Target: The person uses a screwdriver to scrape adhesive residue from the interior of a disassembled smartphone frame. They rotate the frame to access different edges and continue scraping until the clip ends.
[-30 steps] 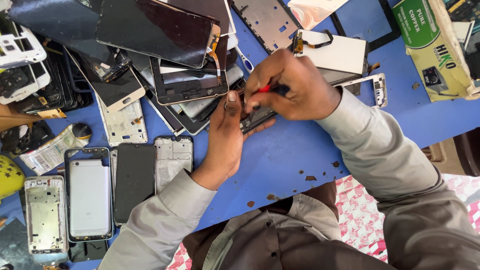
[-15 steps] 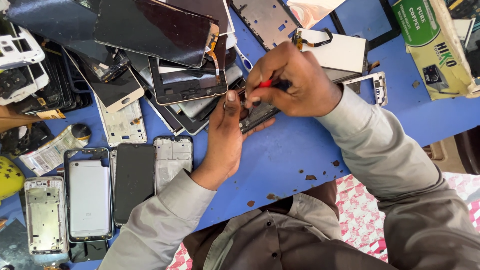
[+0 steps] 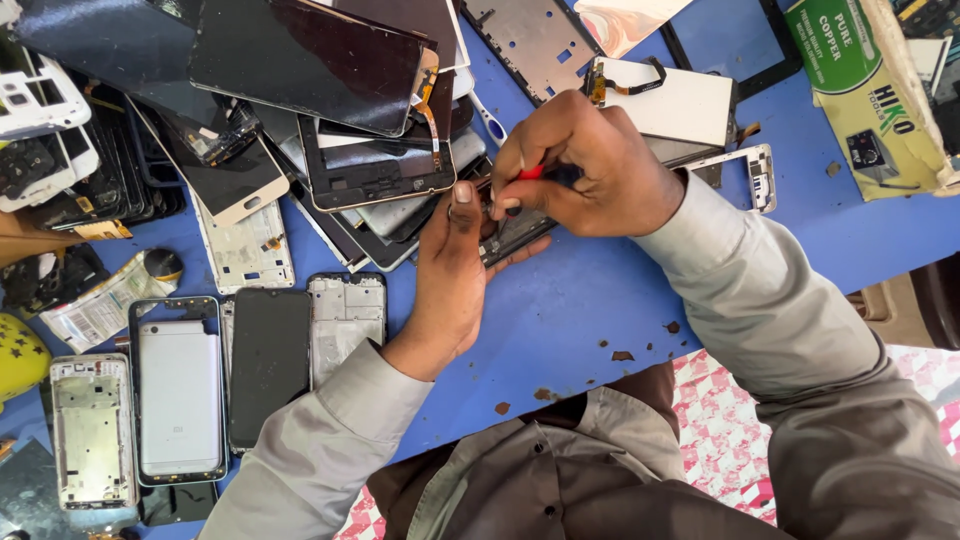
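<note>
left edge of counter: on the blue counter [image 3: 600, 330] we see a silver phone back [image 3: 180, 400], a dark phone [image 3: 270, 365] and a bare metal frame [image 3: 345, 315] lying side by side, well apart from the work.
pile behind: cracked dark screens [image 3: 310, 65] stacked and overlapping, just beyond the hands.
left hand: our left hand [image 3: 450, 280] lies flat on the counter, fingers closed on the near edge of the phone chassis [image 3: 515, 232], thumb pressing on top to pin it.
phone chassis: it sits between the two hands, partly under them, at the foot of the pile; dark, thin and flat, with little of it showing.
handling: we judge it light and stiff but easily bent, its inner parts fragile; best held by the long edges, pressed flat, never on the exposed board.
right hand: our right hand [image 3: 585, 165] has its fingers closed around a small red-handled screwdriver [image 3: 530, 172], tip down on the chassis.
screwdriver handling: slim and light, we judge, and apt to slip off a tiny screw.
right edge: a green and yellow packet [image 3: 865, 90] rests apart.
</note>
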